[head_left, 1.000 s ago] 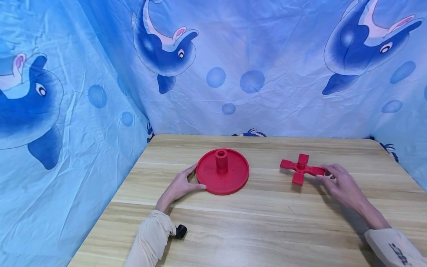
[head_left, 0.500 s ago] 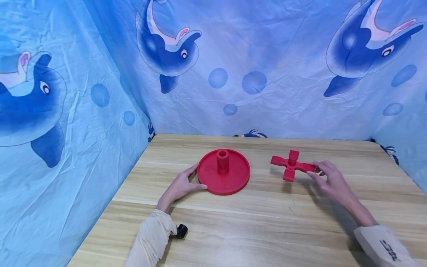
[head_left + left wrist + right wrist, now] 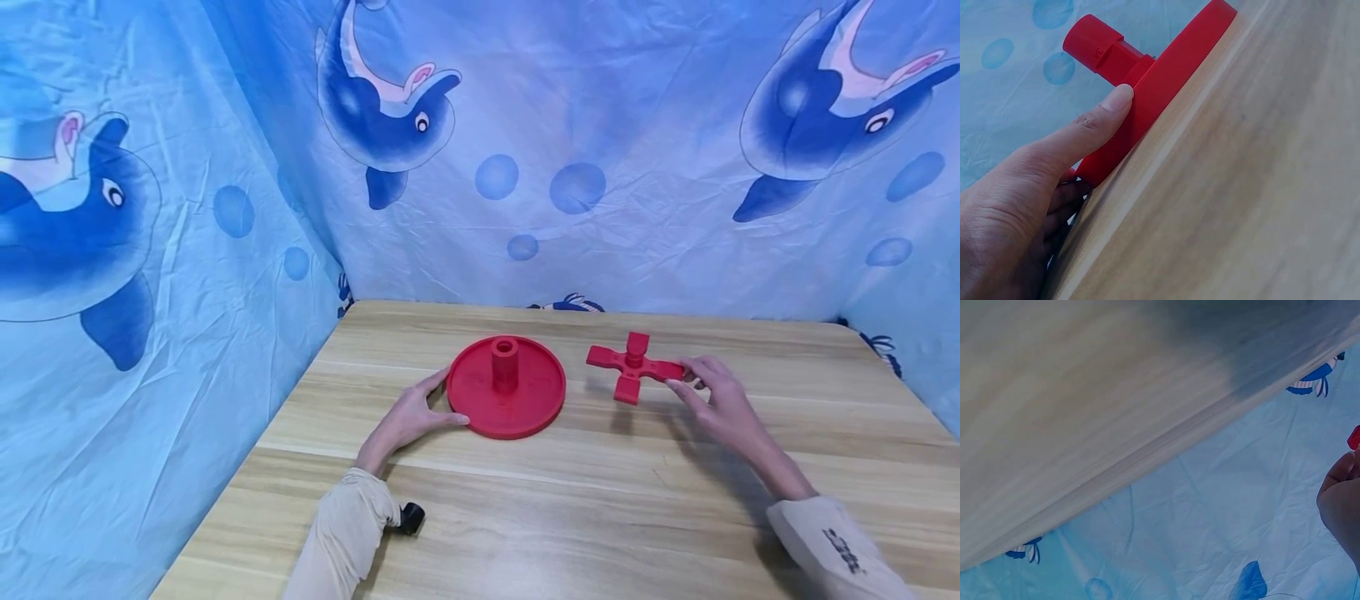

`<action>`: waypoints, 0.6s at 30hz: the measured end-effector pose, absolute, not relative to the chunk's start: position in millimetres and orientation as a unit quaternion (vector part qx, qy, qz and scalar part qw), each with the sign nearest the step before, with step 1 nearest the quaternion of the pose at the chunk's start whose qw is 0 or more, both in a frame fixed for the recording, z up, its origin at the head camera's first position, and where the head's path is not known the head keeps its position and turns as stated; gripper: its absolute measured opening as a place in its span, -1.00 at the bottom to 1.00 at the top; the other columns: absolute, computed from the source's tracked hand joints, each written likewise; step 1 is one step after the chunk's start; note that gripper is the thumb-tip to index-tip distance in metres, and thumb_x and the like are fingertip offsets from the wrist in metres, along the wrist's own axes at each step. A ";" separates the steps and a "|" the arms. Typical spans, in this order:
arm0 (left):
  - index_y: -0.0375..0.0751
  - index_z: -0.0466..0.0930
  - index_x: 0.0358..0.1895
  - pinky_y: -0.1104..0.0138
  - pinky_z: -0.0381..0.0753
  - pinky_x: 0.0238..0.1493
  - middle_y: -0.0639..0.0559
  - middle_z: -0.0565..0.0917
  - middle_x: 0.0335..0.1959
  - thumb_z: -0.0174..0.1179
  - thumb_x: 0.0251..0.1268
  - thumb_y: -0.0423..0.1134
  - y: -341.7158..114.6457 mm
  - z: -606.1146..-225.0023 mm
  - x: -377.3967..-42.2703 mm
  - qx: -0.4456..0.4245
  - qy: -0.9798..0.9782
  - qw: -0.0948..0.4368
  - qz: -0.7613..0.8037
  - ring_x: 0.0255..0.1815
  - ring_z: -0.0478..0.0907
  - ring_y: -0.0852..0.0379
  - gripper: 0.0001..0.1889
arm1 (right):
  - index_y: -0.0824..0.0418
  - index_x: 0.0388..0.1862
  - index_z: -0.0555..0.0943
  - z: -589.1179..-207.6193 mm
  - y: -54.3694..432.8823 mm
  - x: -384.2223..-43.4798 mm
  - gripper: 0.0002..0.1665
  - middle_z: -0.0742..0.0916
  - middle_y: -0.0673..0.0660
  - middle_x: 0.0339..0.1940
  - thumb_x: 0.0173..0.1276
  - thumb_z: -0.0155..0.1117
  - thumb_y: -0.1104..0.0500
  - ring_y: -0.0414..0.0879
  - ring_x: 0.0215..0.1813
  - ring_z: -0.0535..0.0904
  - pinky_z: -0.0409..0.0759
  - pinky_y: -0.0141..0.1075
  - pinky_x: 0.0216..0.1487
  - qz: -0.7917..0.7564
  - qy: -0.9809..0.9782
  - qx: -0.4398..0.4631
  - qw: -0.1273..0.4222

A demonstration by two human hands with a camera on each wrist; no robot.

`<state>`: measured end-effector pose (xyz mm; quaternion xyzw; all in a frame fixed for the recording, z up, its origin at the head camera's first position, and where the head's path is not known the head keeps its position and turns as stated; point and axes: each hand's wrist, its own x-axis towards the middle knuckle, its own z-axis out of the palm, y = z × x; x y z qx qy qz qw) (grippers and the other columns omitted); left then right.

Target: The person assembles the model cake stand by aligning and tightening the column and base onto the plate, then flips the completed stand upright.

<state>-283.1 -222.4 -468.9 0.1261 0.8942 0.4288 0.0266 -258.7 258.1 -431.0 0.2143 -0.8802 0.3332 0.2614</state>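
Observation:
A round red base (image 3: 480, 408) with a raised rim and an upright hollow post (image 3: 505, 367) lies flat on the table. My left hand (image 3: 408, 418) holds its left side, thumb on the front rim and fingers round the back left. The left wrist view shows the thumb (image 3: 1100, 119) against the rim. To the right, my right hand (image 3: 720, 404) pinches one arm of a red four-armed cross piece (image 3: 633, 367), which hovers over the table with a short knob at its centre. Only a red tip (image 3: 1354, 437) of it enters the right wrist view.
The wooden table (image 3: 570, 517) extends under both hands. A blue dolphin-print cloth (image 3: 600, 108) hangs behind and at the sides of it. A black device (image 3: 410, 518) sits at the left wrist.
My right hand has carried the cross piece leftward, closer to the round base. The left hand and the base stay in place, while the head view has shifted slightly.

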 end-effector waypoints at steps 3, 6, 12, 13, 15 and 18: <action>0.08 0.21 0.64 -0.07 0.26 0.50 0.00 0.33 0.57 0.60 0.01 0.20 -222.5 -468.6 -283.2 0.127 0.894 0.025 0.428 0.59 0.19 -0.07 0.11 | 0.55 0.10 0.63 -431.4 252.3 -262.1 -0.57 0.66 0.26 -0.18 0.26 0.46 0.46 0.02 -0.19 0.50 0.47 -0.46 -0.21 0.342 -0.872 0.224 0.270; 0.05 0.22 0.64 -0.07 0.27 0.50 0.00 0.33 0.57 0.60 0.00 0.20 -222.1 -468.6 -283.5 0.131 0.894 0.022 0.429 0.58 0.19 -0.07 0.11 | 0.55 0.09 0.63 -430.5 245.9 -264.5 -0.58 0.66 0.26 -0.19 0.25 0.47 0.47 0.02 -0.18 0.51 0.48 -0.47 -0.20 0.352 -0.866 0.228 0.272; 0.06 0.21 0.64 -0.07 0.25 0.51 0.01 0.33 0.57 0.60 0.00 0.20 -221.5 -469.4 -283.6 0.132 0.894 0.019 0.428 0.58 0.19 -0.07 0.12 | 0.51 0.10 0.65 -426.3 230.1 -266.7 -0.61 0.66 0.25 -0.18 0.30 0.45 0.45 0.05 -0.15 0.53 0.48 -0.49 -0.17 0.368 -0.864 0.221 0.264; 0.06 0.21 0.64 -0.07 0.24 0.51 0.01 0.33 0.57 0.60 0.00 0.19 -221.5 -469.4 -283.4 0.132 0.894 0.020 0.428 0.59 0.19 -0.07 0.11 | 0.50 0.10 0.65 -425.7 227.7 -267.2 -0.61 0.67 0.25 -0.17 0.30 0.45 0.44 0.06 -0.15 0.53 0.49 -0.48 -0.17 0.368 -0.864 0.220 0.263; 0.07 0.21 0.64 -0.08 0.24 0.51 0.01 0.33 0.57 0.60 0.00 0.19 -221.6 -469.2 -282.9 0.130 0.894 0.021 0.428 0.59 0.19 -0.07 0.11 | 0.49 0.10 0.65 -424.2 222.7 -267.7 -0.62 0.67 0.25 -0.16 0.31 0.45 0.43 0.06 -0.14 0.55 0.50 -0.45 -0.17 0.367 -0.866 0.218 0.261; 0.08 0.21 0.64 -0.09 0.24 0.51 0.01 0.33 0.57 0.60 0.00 0.19 -221.7 -468.6 -282.4 0.127 0.895 0.022 0.427 0.58 0.19 -0.07 0.11 | 0.48 0.12 0.65 -421.9 215.9 -268.5 -0.61 0.67 0.27 -0.14 0.33 0.45 0.41 0.08 -0.12 0.56 0.55 -0.34 -0.16 0.369 -0.868 0.213 0.255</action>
